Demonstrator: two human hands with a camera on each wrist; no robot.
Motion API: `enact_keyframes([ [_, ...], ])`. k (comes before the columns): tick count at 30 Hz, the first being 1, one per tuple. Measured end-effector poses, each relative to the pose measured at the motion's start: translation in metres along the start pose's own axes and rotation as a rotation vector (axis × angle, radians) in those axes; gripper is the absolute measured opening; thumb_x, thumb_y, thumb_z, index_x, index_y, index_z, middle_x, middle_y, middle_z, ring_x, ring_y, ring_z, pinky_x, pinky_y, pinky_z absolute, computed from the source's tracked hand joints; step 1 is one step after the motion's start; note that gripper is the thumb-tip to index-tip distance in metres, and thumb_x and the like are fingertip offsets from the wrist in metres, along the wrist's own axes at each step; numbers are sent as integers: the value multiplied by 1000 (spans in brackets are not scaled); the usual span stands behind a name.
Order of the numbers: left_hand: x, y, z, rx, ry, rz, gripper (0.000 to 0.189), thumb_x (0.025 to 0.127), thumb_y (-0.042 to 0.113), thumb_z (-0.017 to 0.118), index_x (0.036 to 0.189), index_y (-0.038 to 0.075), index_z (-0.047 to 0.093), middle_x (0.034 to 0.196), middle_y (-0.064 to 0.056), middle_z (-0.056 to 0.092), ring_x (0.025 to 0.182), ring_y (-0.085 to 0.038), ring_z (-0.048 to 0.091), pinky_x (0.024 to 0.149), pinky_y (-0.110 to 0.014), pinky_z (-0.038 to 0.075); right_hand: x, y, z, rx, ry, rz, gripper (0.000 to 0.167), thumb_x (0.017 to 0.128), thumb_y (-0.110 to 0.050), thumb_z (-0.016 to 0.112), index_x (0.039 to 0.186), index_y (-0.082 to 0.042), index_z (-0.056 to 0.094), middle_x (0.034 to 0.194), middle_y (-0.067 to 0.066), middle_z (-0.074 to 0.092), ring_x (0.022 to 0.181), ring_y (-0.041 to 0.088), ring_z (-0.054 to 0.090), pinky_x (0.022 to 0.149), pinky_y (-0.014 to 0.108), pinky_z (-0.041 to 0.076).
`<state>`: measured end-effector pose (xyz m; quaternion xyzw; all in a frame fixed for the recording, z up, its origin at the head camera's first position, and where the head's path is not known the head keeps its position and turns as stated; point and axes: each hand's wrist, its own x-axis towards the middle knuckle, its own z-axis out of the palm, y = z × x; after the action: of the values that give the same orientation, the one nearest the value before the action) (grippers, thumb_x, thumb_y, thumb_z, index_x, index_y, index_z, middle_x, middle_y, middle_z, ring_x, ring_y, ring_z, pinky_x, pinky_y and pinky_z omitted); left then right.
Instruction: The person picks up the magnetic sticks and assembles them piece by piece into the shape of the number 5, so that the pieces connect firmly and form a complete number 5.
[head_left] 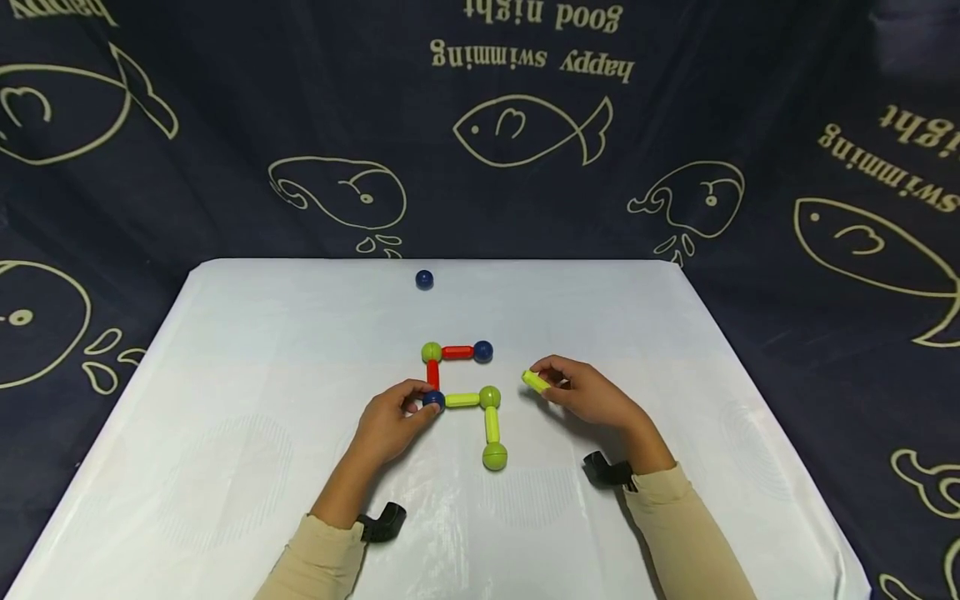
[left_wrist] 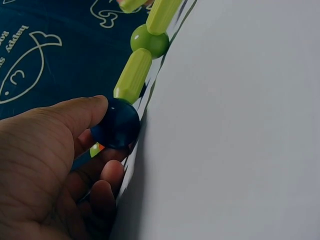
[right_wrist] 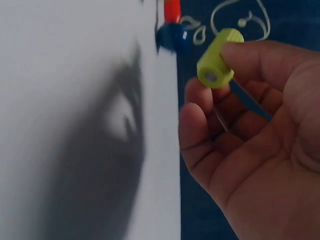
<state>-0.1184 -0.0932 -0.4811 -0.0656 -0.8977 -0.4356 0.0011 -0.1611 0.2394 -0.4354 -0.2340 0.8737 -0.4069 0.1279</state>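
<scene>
A chain of balls and rods lies on the white table. My left hand pinches its dark blue ball between thumb and fingers. From that ball a red rod runs to a green ball, then another red rod reaches a second blue ball. On its other side a yellow-green rod joins a green ball, followed by a yellow-green rod and an end green ball. Right of the chain, my right hand holds a loose yellow-green rod, its metal end showing.
A single blue ball sits near the far edge of the white-covered table. Dark cloth with fish drawings hangs behind and around the table. Black wrist mounts sit on both forearms.
</scene>
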Motion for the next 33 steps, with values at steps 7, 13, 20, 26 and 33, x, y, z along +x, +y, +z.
enact_keyframes([
  [7,0,0,0,4,-4,-12,27,89,26,77,113,18,70,86,5,62,81,-14,56,70,-34,43,4,-29,19,3,-130,-80,28,92,-4,67,118,-13,64,103,-3,63,95,16,58,81,33,50],
  [13,0,-1,0,7,-3,-8,27,89,27,76,114,18,70,86,5,62,81,-13,56,70,-34,43,7,-47,34,1,-230,-162,26,92,-4,68,117,-12,63,101,-6,62,93,14,58,81,31,49],
  [20,0,0,-1,4,4,9,27,89,27,76,113,18,70,86,5,62,81,-13,56,70,-34,43,10,-57,51,-29,-275,-204,22,93,-10,69,114,-16,64,96,-9,57,88,14,54,78,29,47],
  [26,0,1,-2,0,1,5,26,89,27,76,113,18,70,86,5,61,81,-14,56,70,-34,43,11,-62,63,-45,-287,-246,20,94,-11,69,112,-19,65,95,-10,58,83,10,53,74,27,47],
  [33,0,1,-2,1,0,8,26,89,27,76,113,18,70,85,5,61,80,-14,56,70,-34,43,10,-66,73,-122,-290,-268,19,94,-12,69,113,-18,65,98,-10,57,84,9,53,74,25,45],
])
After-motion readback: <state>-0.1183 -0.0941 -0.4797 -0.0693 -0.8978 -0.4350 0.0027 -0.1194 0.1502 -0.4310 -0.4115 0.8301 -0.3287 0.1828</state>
